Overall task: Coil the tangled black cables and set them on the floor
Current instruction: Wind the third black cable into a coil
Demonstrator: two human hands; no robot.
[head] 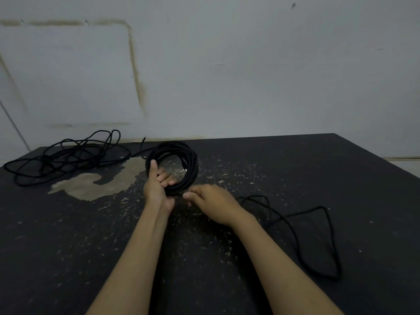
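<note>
A round coil of black cable [188,155] stands upright in the middle of the view, just above the dark floor [295,169]. My left hand [156,185] grips its lower left side, thumb over the outside and fingers through the ring. My right hand [211,201] pinches the cable at the coil's bottom edge. From under my right wrist the loose rest of this cable [318,226] runs in wide loops over the floor to the right. A second, tangled black cable [68,155] lies in a heap at the back left.
The dark floor is scuffed, with a large bare patch [100,180] worn through left of the coil. A pale stained wall [227,76] rises right behind the floor's far edge. A lighter strip of ground [406,164] shows at the far right.
</note>
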